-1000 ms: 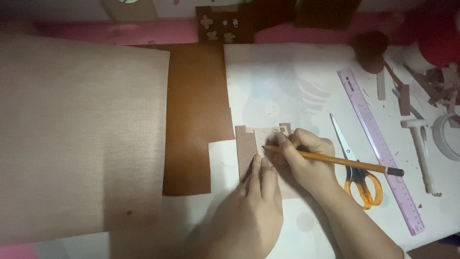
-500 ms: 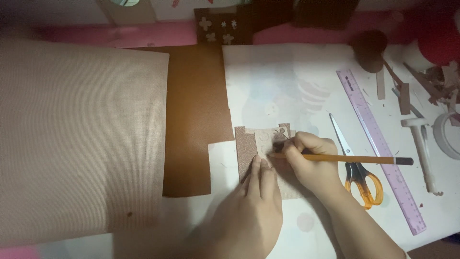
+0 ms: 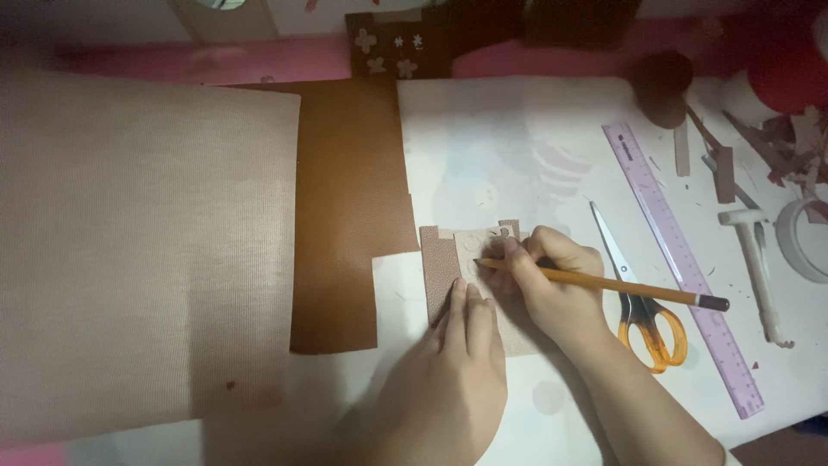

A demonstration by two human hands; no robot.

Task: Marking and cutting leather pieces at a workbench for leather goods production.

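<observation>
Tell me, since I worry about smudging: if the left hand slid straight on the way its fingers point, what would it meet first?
Probably the pencil tip, which the right hand holds just beyond the left hand fingers on the tan piece; depth is unclear.

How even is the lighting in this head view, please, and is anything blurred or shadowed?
Head view: brightest on the white work surface; the far edge and corners fall dark. The beige ribbed sheet is dim and soft. Both hands, left and right, shadow the small tan piece.
</observation>
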